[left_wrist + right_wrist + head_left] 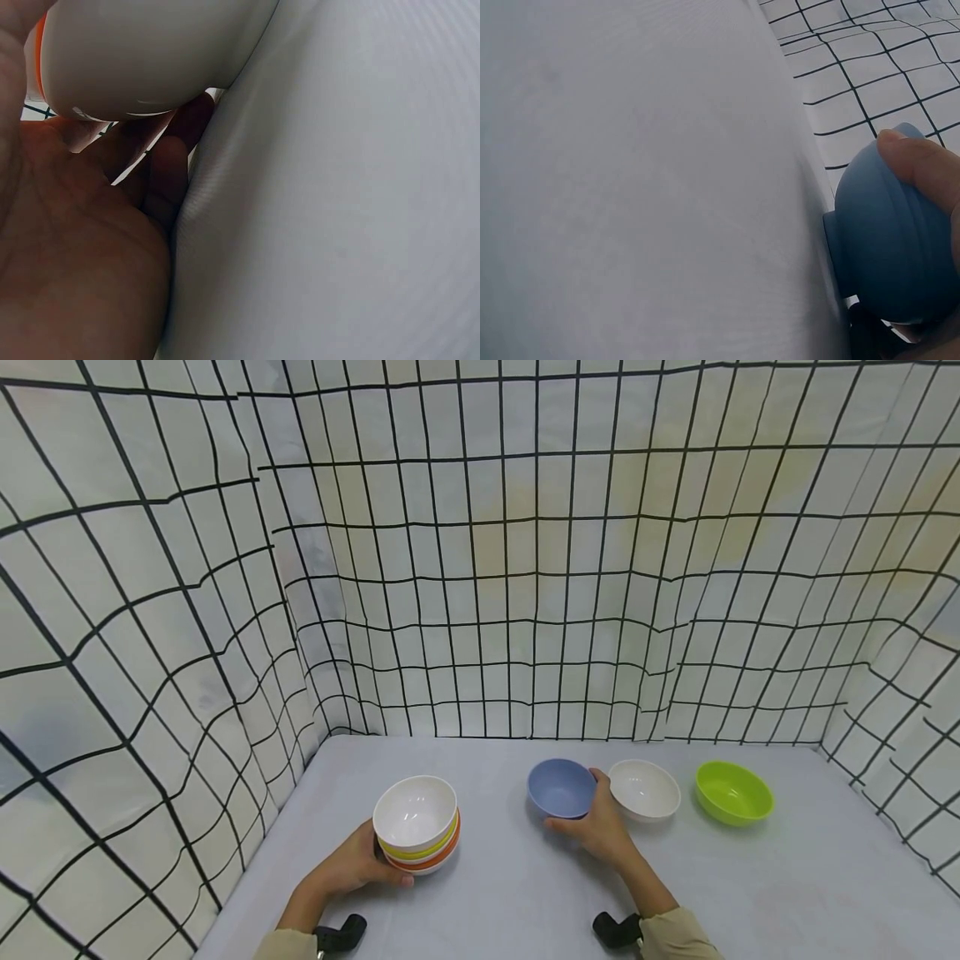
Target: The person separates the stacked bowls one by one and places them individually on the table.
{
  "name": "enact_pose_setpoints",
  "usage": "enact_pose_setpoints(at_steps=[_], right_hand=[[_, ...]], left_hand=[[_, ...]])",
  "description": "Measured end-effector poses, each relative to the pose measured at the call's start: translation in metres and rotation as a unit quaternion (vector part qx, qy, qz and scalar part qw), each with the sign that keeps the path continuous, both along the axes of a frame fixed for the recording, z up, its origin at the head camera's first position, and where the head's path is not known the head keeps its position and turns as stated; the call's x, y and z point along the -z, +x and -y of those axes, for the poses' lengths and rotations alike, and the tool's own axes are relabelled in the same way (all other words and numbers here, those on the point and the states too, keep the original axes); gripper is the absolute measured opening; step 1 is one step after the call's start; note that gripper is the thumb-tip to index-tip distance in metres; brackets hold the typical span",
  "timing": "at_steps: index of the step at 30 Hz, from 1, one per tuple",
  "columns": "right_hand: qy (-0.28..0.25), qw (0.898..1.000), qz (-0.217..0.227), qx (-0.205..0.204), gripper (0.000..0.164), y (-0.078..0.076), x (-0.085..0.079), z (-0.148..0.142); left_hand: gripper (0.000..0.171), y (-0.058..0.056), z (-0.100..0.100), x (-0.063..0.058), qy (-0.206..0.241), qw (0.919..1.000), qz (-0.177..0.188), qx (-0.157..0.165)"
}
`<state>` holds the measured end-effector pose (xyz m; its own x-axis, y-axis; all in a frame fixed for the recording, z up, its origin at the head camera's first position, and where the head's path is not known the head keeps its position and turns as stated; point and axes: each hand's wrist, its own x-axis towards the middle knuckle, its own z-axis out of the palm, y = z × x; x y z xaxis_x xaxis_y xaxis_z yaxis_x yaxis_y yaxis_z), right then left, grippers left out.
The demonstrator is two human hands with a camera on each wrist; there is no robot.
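Note:
My left hand (pixel 351 863) grips a stack of bowls (pixel 416 812) from its left side, thumb near the bottom front. A white bowl is uppermost, with yellow, white and orange rims showing beneath. In the left wrist view, the lowest white bowl (pixel 150 56) hangs over the curled fingers, close to the tablecloth. My right hand (pixel 598 828) holds a blue bowl (pixel 560 787) by its right side, thumb at the front and fingers at the back rim. The right wrist view has the blue bowl (pixel 881 225) upright, its foot close to the cloth, the thumb on its outer wall.
Just right of my right hand stands a white bowl (pixel 645 790), and beyond it a lime green bowl (pixel 733 793). All sit on a white-covered table (pixel 495 893). White walls with a black grid (pixel 480 577) enclose its back and sides.

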<state>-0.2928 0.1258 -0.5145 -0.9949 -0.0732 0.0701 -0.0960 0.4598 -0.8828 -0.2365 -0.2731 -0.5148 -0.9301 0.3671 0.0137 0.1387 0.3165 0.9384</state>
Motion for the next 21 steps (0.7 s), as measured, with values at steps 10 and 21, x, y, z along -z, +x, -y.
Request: enact_pose_setpoints(at_steps=[10,21], right_hand=[[-0.005,1.000,0.003,0.001,0.129,-0.0001,-0.0002,0.0009],[-0.004,1.000,-0.001,0.002,0.129,-0.0004,0.0005,0.0012]], left_hand=[[0.110,-0.0007,0.0012,0.0010,0.003,1.0000,-0.002,0.001],[0.109,-0.0003,0.0012,0.0011,0.001,1.0000,0.001,0.000]])
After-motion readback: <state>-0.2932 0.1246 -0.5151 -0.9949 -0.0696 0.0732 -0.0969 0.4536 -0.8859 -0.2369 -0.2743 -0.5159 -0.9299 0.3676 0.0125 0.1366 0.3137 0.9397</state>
